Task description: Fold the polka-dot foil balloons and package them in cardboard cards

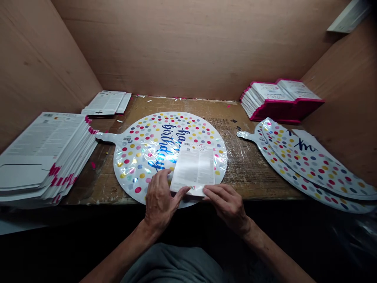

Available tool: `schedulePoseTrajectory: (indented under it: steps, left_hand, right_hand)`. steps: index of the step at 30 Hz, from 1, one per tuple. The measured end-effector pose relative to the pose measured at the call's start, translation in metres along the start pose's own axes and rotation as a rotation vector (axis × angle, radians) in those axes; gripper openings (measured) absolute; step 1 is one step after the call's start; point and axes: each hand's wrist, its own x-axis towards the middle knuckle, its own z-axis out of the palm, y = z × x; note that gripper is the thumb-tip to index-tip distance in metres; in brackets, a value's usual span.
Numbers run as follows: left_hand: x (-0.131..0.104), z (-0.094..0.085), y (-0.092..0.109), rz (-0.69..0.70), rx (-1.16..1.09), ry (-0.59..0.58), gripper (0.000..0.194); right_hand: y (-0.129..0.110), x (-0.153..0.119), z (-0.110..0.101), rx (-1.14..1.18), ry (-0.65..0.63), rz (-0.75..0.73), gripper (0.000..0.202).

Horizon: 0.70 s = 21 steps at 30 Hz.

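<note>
A flat foil balloon (138, 173) with coloured dots and blue "happy birthday" lettering lies in front of me, its neck pointing left. On its lower right part is a white printed card packet (193, 167), small text side up. My left hand (160, 200) is closed at the packet's lower left corner, thumb on the bottom edge and fingers along the left side. At the lower right corner, my right hand (228, 206) pinches the packet's bottom edge. What lies under the packet is hidden.
Tall stacked printed packets (44, 145) stand at left, a smaller stack (106, 103) behind. Pink-edged packets (279, 98) are piled at the back right. More dotted foil balloons (312, 169) overhang the front edge at right. Wooden panels (182, 47) enclose the cardboard-covered table (247, 157).
</note>
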Motion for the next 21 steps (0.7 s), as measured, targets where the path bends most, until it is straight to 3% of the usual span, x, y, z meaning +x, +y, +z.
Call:
schedulePoseTrajectory:
  steps: [3, 5, 9, 12, 15, 17, 19, 21]
  left_hand:
    - [0.002, -0.012, 0.012, -0.365, -0.479, -0.186, 0.06]
    - [0.009, -0.017, 0.017, -0.547, -0.781, -0.3, 0.055]
    - [0.024, -0.018, 0.015, -0.655, -1.072, -0.235, 0.052]
    - [0.028, -0.016, 0.008, -0.62, -1.1, -0.127, 0.048]
    - [0.028, -0.019, -0.002, -0.588, -0.882, -0.032, 0.042]
    - [0.027, -0.024, -0.008, -0.564, -0.736, -0.045, 0.038]
    - [0.029, -0.031, -0.016, -0.545, -0.71, -0.104, 0.037]
    - [0.038, -0.04, -0.025, -0.555, -0.742, -0.134, 0.036]
  right_hand:
    - [-0.002, 0.019, 0.003, 0.008, 0.112, 0.022, 0.029]
    - [-0.004, 0.037, 0.011, -0.002, 0.111, -0.009, 0.022]
    - [-0.009, 0.074, 0.032, -0.065, -0.027, 0.041, 0.017]
    - [-0.018, 0.101, 0.045, -0.108, -0.221, 0.102, 0.017]
    - [-0.025, 0.127, 0.054, -0.147, -0.497, 0.12, 0.012]
    - [-0.026, 0.14, 0.059, -0.102, -0.646, 0.092, 0.014]
    - [-0.022, 0.147, 0.062, -0.001, -0.677, 0.038, 0.014]
    - [-0.016, 0.142, 0.059, 0.12, -0.597, 0.014, 0.016]
